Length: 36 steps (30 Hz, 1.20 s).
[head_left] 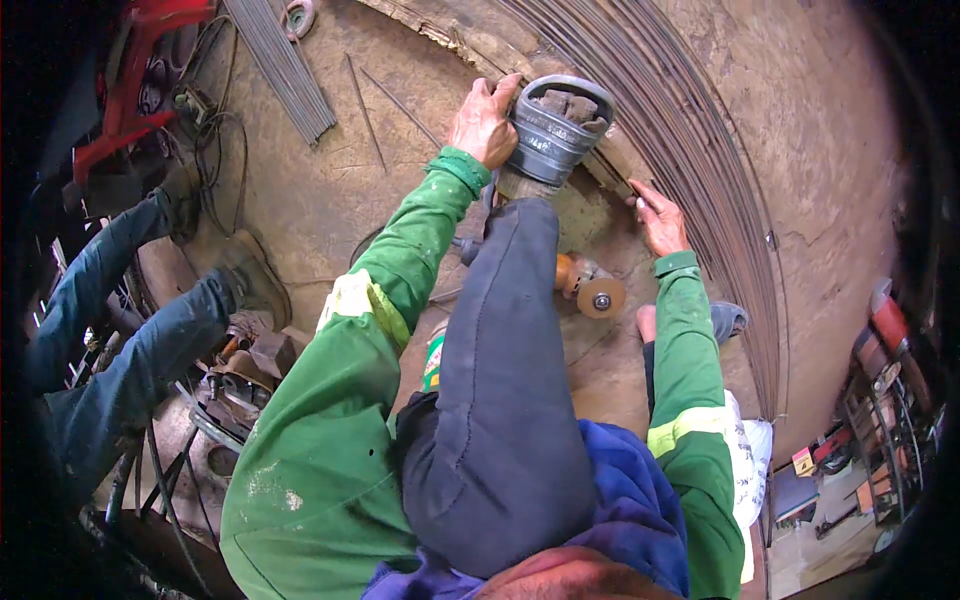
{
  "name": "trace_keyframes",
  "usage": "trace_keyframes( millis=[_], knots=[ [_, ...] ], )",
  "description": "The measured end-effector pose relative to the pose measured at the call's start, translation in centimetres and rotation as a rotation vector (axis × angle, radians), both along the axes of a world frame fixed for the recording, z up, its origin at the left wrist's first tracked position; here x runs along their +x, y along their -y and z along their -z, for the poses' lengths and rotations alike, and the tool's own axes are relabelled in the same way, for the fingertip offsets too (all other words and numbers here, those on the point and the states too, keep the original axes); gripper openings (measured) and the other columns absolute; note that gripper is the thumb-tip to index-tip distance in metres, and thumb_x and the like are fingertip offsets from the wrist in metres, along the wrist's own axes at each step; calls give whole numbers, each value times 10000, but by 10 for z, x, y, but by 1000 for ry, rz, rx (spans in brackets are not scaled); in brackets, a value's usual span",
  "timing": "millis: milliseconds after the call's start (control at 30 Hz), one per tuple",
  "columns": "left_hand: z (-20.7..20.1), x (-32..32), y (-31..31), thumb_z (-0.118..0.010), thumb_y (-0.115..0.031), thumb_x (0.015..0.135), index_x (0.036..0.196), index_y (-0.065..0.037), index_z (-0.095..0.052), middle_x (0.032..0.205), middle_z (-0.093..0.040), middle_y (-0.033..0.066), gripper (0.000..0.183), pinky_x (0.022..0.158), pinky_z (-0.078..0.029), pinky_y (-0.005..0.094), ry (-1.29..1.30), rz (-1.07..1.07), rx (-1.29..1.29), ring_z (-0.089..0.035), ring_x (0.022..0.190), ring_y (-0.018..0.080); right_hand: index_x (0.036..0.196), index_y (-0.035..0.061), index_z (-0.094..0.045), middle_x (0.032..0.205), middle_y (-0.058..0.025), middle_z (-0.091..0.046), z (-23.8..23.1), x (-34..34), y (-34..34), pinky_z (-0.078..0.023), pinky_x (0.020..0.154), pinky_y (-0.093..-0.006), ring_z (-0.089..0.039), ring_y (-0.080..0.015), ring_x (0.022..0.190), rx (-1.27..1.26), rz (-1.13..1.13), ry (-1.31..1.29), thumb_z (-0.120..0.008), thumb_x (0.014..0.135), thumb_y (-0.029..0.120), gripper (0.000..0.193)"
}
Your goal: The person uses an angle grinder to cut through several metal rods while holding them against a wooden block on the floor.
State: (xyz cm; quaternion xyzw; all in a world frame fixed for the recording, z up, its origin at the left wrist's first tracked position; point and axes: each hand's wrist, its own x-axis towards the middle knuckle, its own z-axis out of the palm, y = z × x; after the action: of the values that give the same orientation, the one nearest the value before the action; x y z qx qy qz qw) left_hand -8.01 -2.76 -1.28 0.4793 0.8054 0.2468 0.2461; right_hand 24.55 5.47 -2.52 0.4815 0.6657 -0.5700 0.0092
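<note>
My foot in a grey slide sandal is planted on a long rusty metal bar that lies slantwise on the floor. Beside the sandal, my left hand is closed, its fingertips curled over the bar. On the other side, my right hand pinches at a thin dark piece along the bar's line; what exactly it holds is too small to make out. Below the sandal, partly behind my knee, an orange angle grinder lies on the floor with its brown disc facing up.
A bundle of long rusty rods curves past my right hand. Shorter grey rods and loose thin rods lie at the far left. Another person's jeans and boots are at the left, near cables and scrap. Shelving stands right.
</note>
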Motion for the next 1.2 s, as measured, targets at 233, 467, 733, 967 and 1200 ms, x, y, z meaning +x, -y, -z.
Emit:
trace_keyframes(
  millis=[233, 467, 733, 967, 1200],
  knots=[
    [0, 0, 1, -458, -14, 805, 1276, -134, -510, 1032, -529, 210, 488, 813, -478, 448, 16, -12, 23, -561, 950, 400, 1227, 115, -611, 991, -39, -673, 1, -1, 2, -473, 625, -248, -523, -96, 634, 3, 18, -2, -518, 902, 68, 341],
    [-4, -1, 1, -485, -30, 751, 1270, -122, -499, 1108, -516, 223, 528, 848, -472, 462, 33, -5, -14, -545, 1006, 419, 1231, 107, -603, 981, -42, -670, 1, -1, -1, -463, 623, -248, -521, -103, 648, -8, -4, -14, -511, 903, 61, 344],
    [-5, 2, 2, -497, -23, 720, 1271, -107, -498, 1114, -517, 226, 557, 875, -466, 449, 4, 8, -17, -542, 1024, 405, 1224, 91, -598, 1047, -87, -670, -9, -4, -5, -458, 868, -300, -606, -199, 994, -7, -63, 66, -511, 894, 51, 344],
    [-10, 5, 8, -482, 24, 698, 1266, -83, -486, 1044, -537, 211, 578, 837, -459, 440, 60, -31, 114, -539, 972, 395, 1223, 126, -606, 1064, -93, -673, -3, -3, -4, -446, 924, -326, -606, -223, 1022, 15, -57, 85, -518, 888, 53, 353],
    [-7, 41, 114, -502, 39, 710, 1186, -47, -497, 926, -520, 202, 484, 771, -446, 451, 41, -206, 99, -525, 890, 388, 1235, 151, -607, 983, -20, -671, -7, -7, -4, -477, 687, -254, -524, -93, 701, -20, -23, 71, -517, 888, 9, 385]
  ],
)
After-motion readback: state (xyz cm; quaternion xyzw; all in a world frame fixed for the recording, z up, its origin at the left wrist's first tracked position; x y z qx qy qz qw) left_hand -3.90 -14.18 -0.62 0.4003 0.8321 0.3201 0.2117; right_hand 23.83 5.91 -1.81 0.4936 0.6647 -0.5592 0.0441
